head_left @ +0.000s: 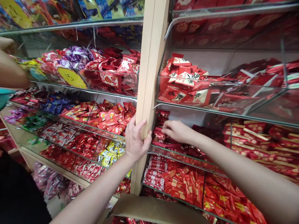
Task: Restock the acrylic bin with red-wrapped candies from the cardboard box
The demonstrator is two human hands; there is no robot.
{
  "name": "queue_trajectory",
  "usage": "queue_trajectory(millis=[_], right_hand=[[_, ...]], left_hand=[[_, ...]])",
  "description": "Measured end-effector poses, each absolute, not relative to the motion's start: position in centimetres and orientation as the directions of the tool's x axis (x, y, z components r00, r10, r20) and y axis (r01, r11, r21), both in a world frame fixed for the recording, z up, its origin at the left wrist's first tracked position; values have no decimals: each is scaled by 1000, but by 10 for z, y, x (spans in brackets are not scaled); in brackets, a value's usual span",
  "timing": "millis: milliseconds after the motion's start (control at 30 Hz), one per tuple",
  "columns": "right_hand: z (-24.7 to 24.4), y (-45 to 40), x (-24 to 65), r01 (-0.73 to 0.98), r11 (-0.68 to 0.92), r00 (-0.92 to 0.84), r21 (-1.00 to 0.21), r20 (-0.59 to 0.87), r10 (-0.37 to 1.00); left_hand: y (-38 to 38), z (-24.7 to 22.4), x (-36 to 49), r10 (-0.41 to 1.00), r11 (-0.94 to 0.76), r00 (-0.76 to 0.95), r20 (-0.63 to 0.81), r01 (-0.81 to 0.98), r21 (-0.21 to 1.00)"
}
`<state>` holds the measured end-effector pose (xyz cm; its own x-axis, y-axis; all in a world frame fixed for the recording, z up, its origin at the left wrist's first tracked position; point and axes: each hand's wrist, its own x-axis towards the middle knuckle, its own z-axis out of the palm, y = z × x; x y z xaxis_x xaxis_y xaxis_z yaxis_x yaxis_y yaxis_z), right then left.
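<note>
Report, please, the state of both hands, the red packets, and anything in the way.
Left hand against wooden post. Right hand at red packets, grip unclear. Glass strip below right wrist; cardboard box lower down.

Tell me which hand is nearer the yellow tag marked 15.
Left. The left hand grips the wooden post, below and right of the yellow tag; the right hand is beyond the post, at red packets.

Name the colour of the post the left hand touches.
The post is pale beige, best seen in the head view.
</note>
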<state>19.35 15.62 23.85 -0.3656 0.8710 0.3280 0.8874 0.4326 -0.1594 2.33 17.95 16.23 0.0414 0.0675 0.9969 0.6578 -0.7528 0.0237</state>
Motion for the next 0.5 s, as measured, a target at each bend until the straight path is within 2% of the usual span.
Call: queue_trajectory(millis=[167, 267, 400, 500], right_hand=[[239, 154, 198, 847, 482, -437, -225, 223, 872], [237, 160, 204, 851, 503, -459, -152, 251, 852], [232, 172, 210, 808, 590, -554, 0, 340, 760], [231, 180, 213, 831, 556, -530, 38, 360, 768]], left_hand=[[179, 162, 22, 82, -758, 33, 996, 651, 41], [179, 163, 22, 94, -758, 34, 995, 651, 50], [180, 165, 22, 94, -752, 57, 994, 659, 33], [173, 172, 19, 52, -714, 69, 996, 700, -11]])
